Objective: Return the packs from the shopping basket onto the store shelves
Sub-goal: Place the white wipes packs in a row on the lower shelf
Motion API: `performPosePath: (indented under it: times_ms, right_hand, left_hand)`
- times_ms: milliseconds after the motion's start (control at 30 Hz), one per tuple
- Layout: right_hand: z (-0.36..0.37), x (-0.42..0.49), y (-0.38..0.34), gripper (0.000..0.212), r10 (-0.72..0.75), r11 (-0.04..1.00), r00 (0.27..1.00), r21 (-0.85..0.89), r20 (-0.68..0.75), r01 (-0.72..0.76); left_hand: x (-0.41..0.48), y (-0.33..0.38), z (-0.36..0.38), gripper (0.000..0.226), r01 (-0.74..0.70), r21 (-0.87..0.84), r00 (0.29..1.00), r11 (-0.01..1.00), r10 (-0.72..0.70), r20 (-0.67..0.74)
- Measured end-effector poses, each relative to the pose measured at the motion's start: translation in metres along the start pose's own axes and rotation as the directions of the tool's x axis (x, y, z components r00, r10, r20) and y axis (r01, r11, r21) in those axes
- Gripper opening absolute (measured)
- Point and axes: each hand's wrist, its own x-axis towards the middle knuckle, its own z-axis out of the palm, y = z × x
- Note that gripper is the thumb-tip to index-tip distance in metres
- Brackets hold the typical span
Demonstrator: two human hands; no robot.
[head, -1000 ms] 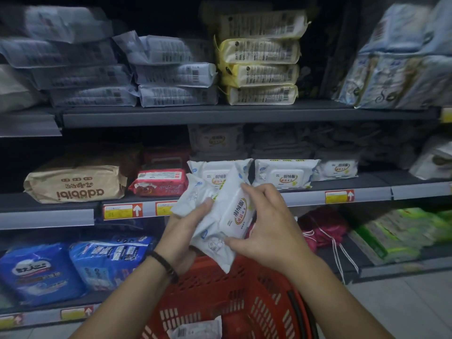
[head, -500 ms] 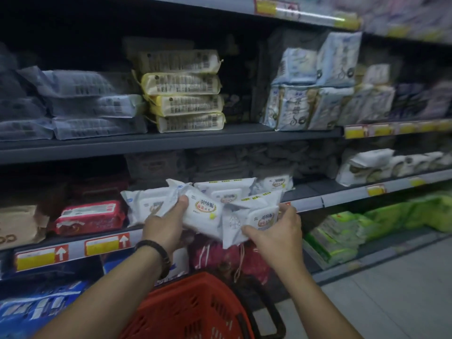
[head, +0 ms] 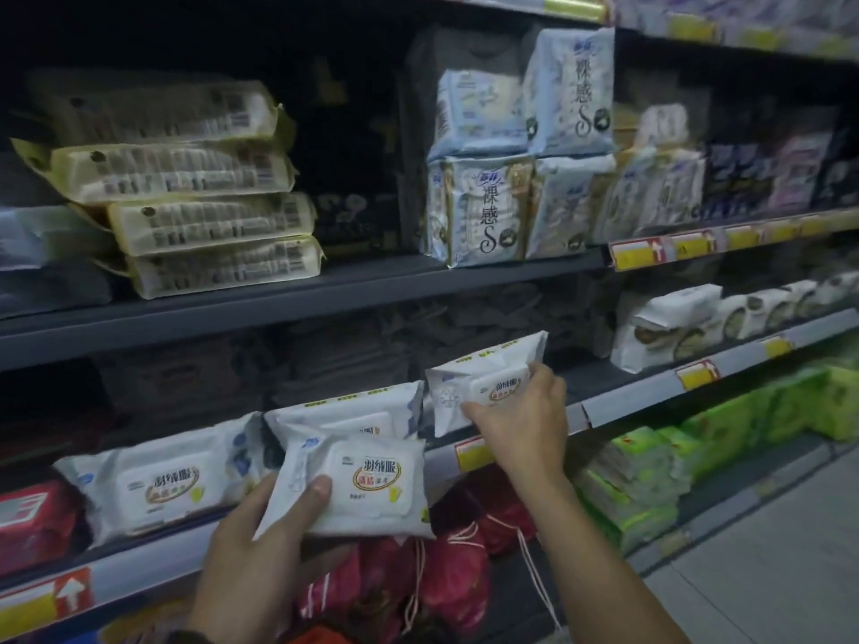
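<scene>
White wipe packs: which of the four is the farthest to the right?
The pack that the right hand grips, tilted at the shelf edge; the other three are further left.

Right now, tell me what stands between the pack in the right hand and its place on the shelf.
Nothing visible does. The right hand holds its white pack tilted at the middle shelf's front edge, right of the shelved white packs. The shelf behind it looks bare near the front; farther back is dim.
</scene>
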Motion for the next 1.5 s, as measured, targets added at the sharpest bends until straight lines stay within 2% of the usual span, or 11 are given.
performPosePath:
  times_ms: [300, 467, 633, 800, 1033, 1133, 1200, 1267, 1333, 1400, 1500]
  right_hand:
    - [0.014, 0.014, 0.016, 0.107, -0.016, 0.997, 0.995, -0.078, 0.101, 0.024]
    - [-0.017, 0.028, 0.026, 0.079, -0.046, 0.999, 0.977, 0.034, 0.207, 0.04]
    - [-0.082, 0.038, 0.02, 0.029, 0.003, 1.0, 0.972, 0.025, 0.237, -0.009]
    - [-0.12, 0.022, 0.001, 0.062, -0.042, 0.998, 0.861, 0.069, 0.508, 0.008]
    - [-0.098, 0.027, 0.015, 0.085, -0.049, 0.995, 0.945, 0.095, 0.323, 0.019]
    - [-0.085, 0.038, 0.033, 0.079, 0.033, 0.986, 0.977, 0.155, 0.21, -0.067]
    - [-0.08, 0.044, 0.048, 0.085, 0.099, 0.973, 0.987, 0.197, 0.128, -0.123]
    - [-0.08, 0.05, 0.063, 0.095, 0.14, 0.966, 0.988, 0.21, 0.063, -0.15]
    - [-0.082, 0.056, 0.076, 0.098, 0.146, 0.971, 0.989, 0.189, 0.008, -0.145]
    - [-0.081, 0.063, 0.09, 0.098, 0.123, 0.983, 0.991, 0.143, -0.056, -0.114]
    - [-0.069, 0.078, 0.104, 0.095, 0.068, 0.995, 0.993, 0.083, -0.093, -0.06]
  left_hand:
    - [0.0, -0.032, 0.038, 0.017, 0.007, -0.069, 1.0, 0.998, -0.007, 0.0]
    - [0.0, -0.037, 0.062, 0.019, 0.034, -0.147, 0.999, 0.989, -0.032, 0.016]
    - [0.0, -0.033, 0.102, 0.025, 0.059, -0.189, 0.995, 0.98, -0.043, 0.091]
    - [-0.004, -0.027, 0.153, 0.026, 0.053, -0.141, 0.974, 0.989, -0.021, 0.224]
    - [0.023, -0.042, 0.184, 0.025, 0.053, -0.11, 0.922, 0.992, -0.007, 0.386]
    - [0.034, -0.044, 0.192, 0.024, -0.169, 0.033, 0.837, 0.985, 0.126, 0.533]
    - [0.049, -0.048, 0.195, 0.028, -0.548, 0.296, 0.738, 0.782, 0.285, 0.612]
    - [0.07, -0.055, 0.194, 0.041, -0.819, 0.476, 0.572, 0.322, 0.382, 0.726]
    - [0.092, -0.067, 0.196, 0.057, -0.885, 0.449, 0.391, -0.123, 0.326, 0.861]
    - [0.116, -0.075, 0.196, 0.065, -0.838, 0.342, 0.296, -0.426, 0.172, 0.94]
    - [0.14, -0.079, 0.187, 0.067, -0.772, 0.222, 0.231, -0.595, 0.063, 0.971]
